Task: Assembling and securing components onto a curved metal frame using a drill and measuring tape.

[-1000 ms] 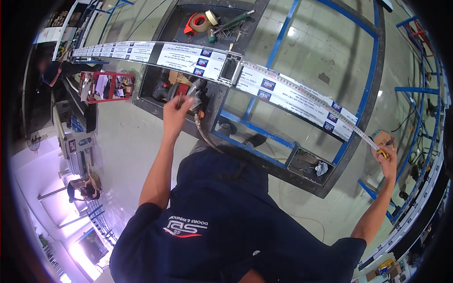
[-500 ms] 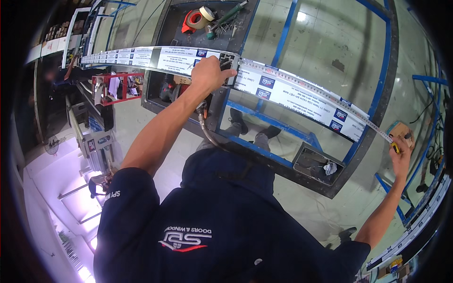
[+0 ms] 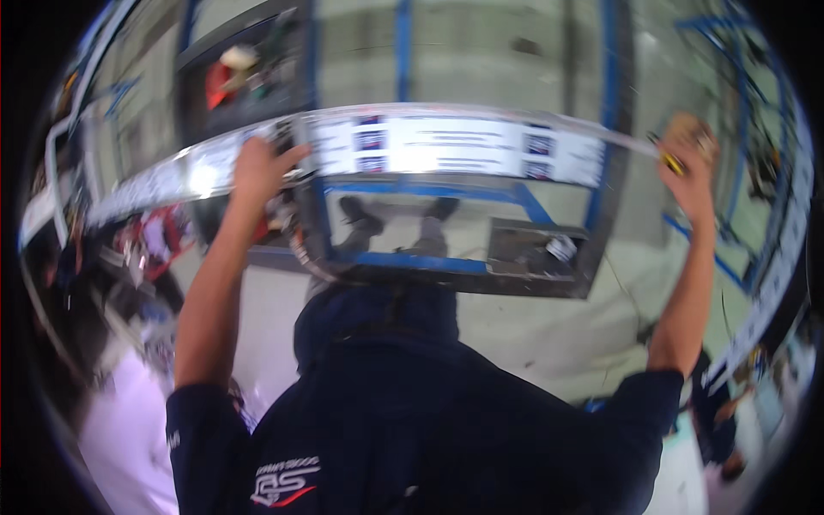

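Observation:
A long metal profile (image 3: 459, 142), wrapped in white printed film, lies across the bench frame. A second wrapped profile (image 3: 154, 186) runs on to the left, the two meeting near a dark gap. Over the left piece's end my left hand (image 3: 257, 172) is closed, thumb stretched toward the joint; its fingertips are blurred. Out past the right profile's right end, my right hand (image 3: 693, 176) grips a yellow and black tape measure (image 3: 672, 163). Its pulled-out blade (image 3: 631, 142) stretches left along the profile's far edge. Where the blade's tip sits is too blurred to see.
The bench has a dark and blue metal frame (image 3: 403, 51). A dark tray (image 3: 193, 112) at the back left holds a red tape roll and tools. Crumpled paper lies in a small dark box (image 3: 515, 249) at the front right. People appear at the lower right edge.
My view has swung, so the bench and profiles now lie more level and further left. The tape is still stretched between my hands. Motion blur has grown.

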The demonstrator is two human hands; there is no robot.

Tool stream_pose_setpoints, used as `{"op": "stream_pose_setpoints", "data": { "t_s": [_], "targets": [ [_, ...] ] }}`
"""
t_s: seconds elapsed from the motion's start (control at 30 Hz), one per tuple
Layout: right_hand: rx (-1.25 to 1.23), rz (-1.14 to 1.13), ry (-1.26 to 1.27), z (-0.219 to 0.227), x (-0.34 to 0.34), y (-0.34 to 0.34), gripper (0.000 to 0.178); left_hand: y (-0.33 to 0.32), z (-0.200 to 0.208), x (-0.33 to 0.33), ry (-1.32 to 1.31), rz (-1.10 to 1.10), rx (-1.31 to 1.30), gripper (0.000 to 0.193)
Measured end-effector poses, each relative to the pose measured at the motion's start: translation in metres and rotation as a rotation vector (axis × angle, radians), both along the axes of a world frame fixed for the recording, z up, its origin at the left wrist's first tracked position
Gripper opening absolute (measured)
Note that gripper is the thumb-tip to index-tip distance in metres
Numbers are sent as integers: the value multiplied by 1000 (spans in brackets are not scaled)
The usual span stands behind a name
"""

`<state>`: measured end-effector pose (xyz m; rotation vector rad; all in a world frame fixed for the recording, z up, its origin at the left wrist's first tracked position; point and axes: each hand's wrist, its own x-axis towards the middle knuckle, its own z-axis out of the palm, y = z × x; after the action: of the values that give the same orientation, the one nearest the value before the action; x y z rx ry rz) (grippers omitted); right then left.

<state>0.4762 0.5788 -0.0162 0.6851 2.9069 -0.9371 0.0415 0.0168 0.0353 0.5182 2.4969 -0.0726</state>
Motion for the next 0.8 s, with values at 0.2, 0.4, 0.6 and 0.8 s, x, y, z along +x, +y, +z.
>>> {"op": "stream_pose_setpoints", "data": {
  "t_s": [0.2, 0.4, 0.6, 0.8],
  "targets": [
    [1, -60, -65, 20, -13, -16, 34, -3, 1, -1, 52, -45, 85, 63],
    [53, -54, -65, 17, -10, -18, 34, 3, 4, 2, 14, -27, 110, 64],
    [133, -28, 4, 16, -10, -23, 30, 13, 11, 4, 0, -38, 68, 62],
    [165, -50, -50, 13, -10, -23, 33, 13, 12, 5, 0, -49, 62, 62]
  ]
}}
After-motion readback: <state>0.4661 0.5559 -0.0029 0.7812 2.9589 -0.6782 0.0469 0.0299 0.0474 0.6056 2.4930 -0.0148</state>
